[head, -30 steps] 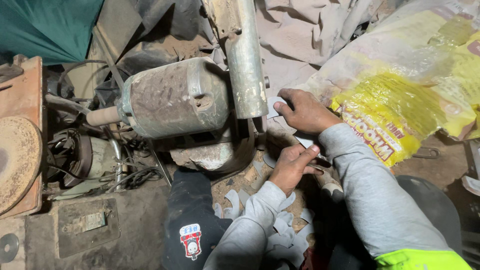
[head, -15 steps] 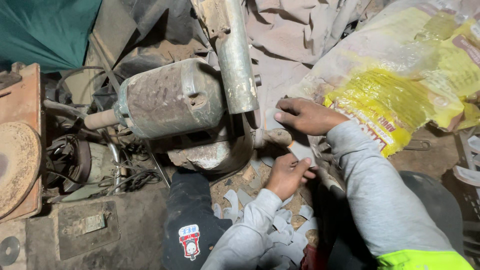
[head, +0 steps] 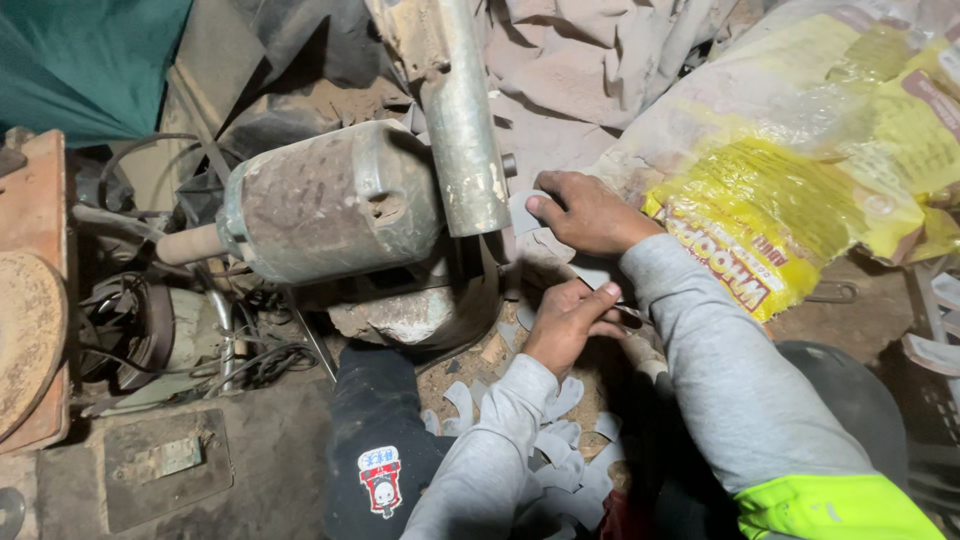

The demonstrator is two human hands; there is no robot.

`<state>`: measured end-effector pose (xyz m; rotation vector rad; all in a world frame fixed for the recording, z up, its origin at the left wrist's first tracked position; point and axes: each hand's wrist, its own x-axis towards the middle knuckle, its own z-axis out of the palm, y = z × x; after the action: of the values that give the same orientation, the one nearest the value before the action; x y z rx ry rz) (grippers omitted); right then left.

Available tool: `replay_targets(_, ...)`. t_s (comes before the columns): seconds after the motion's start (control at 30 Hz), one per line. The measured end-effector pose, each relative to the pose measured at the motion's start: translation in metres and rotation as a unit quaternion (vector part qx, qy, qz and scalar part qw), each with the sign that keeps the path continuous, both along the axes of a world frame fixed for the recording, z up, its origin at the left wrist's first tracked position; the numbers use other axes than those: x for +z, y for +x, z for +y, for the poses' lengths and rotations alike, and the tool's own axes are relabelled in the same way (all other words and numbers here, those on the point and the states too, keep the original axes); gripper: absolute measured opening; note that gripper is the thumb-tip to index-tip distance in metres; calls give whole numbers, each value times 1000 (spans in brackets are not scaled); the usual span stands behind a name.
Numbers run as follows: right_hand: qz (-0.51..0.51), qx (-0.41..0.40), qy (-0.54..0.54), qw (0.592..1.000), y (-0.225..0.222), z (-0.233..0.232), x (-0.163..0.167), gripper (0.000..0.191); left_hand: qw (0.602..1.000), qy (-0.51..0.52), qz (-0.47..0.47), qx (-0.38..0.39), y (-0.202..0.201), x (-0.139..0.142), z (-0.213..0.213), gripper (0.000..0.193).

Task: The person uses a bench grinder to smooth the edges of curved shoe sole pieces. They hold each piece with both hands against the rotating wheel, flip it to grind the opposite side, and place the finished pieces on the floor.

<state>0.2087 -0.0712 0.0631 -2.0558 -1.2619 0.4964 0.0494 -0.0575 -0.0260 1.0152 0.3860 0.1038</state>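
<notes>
grey and dusty, a small flat cut piece (head: 524,210) sits pinched in the right hand (head: 590,212), thumb on top and fingers closed on it, held right against the lower end of a worn metal post (head: 465,130) that stands up from the machine. the piece is pale, with a curved edge, and it is partly hidden behind the thumb. the left hand (head: 570,322) lies just below and a little nearer the body, its fingers curled shut around a thin dark tool (head: 625,308) whose tip pokes out toward the right sleeve; what kind of tool it is cannot be told. both arms wear grey sleeves, and the right one ends in a bright yellow-green cuff (head: 835,508) at the bottom edge. left of the post is a rusty drum-shaped motor (head: 325,205) lying on its side with a short shaft sticking out to the left. beneath the hands the floor (head: 480,365) is sandy and strewn with many more pale curved offcuts (head: 560,440), some piled near the left forearm. a yellow plastic sack (head: 800,200) lies crumpled to the right, just beside the right wrist. a dark knee (head: 380,440) with a small patch shows at the bottom. cables (head: 250,360) tangle at the left, near an orange-brown round disc (head: 25,350).
</notes>
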Motion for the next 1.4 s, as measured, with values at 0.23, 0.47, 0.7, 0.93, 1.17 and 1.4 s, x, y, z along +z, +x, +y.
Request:
replay_targets(0.23,-26,-68,-53,996,-8,-19,-1,38,992,76,76,64,-8,10,-20,26)
replay_targets(0.47,86,21,-118,989,-14,-40,3,46,995,30,31,91,2,-14,-30,20)
replay_targets(0.7,-22,5,-118,993,-14,-34,-3,43,988,115,13,106,21,-31,-37,17)
replay_targets(0.93,-109,7,-66,992,-22,-23,8,30,961,-234,-100,104,61,-12,-32,44)
replay_targets(1.17,-194,5,-65,979,-22,-14,23,24,920,-336,-200,25,84,3,-22,45)
replay_targets(1.4,-175,2,-121,977,-19,-8,29,25,919,-345,-186,26,85,13,-19,45)
